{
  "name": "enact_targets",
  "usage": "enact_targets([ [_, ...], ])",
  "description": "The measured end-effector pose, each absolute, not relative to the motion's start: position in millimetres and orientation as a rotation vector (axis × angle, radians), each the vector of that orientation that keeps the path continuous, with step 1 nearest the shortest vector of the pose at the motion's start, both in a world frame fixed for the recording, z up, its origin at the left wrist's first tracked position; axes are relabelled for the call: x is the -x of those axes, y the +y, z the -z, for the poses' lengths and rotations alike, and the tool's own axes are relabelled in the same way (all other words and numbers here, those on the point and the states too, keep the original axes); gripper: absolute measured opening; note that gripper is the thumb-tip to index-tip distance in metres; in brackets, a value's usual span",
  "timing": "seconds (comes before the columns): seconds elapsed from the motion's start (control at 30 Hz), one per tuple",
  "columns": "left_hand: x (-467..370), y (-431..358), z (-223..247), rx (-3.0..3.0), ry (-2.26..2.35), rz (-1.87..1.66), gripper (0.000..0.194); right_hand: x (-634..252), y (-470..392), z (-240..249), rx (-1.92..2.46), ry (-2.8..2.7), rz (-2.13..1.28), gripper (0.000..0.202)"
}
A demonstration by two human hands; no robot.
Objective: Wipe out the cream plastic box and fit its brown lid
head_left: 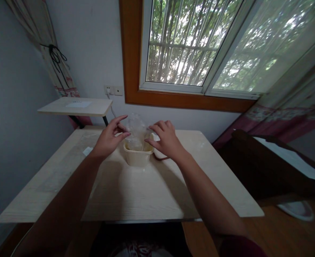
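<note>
A clear plastic bag (136, 127) stands crumpled up out of a cream-coloured plastic tub (138, 158) on the table. My left hand (111, 137) is at the bag's left side, thumb and fingers pinching its edge while the index finger reaches out above. On the other side my right hand (166, 138) grips the bag between thumb and bent fingers, just over the tub's right rim. What lies inside the bag and the tub cannot be made out. Behind the tub's right side, partly covered by my right hand, is a pale flat thing with a dark reddish edge (160, 157).
The pale wooden table (146, 196) has a small raised shelf (93, 106) at its back left. A clear plastic sheet (63, 167) and a white paper piece (87, 151) lie on the left. A wall socket (108, 89) is behind; a dark piece of furniture (243, 167) stands right.
</note>
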State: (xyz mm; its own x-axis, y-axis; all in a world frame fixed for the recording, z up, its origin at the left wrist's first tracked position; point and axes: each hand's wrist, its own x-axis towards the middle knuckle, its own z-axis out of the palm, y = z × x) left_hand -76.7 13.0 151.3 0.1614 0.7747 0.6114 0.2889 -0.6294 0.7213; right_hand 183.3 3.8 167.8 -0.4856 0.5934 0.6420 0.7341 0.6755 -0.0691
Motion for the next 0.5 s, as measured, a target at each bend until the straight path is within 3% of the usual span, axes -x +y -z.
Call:
enact_targets([
  [0.1, 88.2, 12.1, -150.9, -2.063, 1.086, -1.472, 0.069, -185.7, -0.9, -163.4, 0.975, -2.339, 0.284, 0.016],
  [0.37, 103.3, -28.4, -164.8, -2.613, 1.256, -1.682, 0.051, -187.3, -38.3, -164.4, 0.758, -2.602, 0.180, 0.022],
  [0.5, 89.1, -54.7, -173.6, -2.940, 1.047, -1.211, 0.041, -182.0, -49.6, -156.5, 0.736, -2.703, 0.305, 0.019],
])
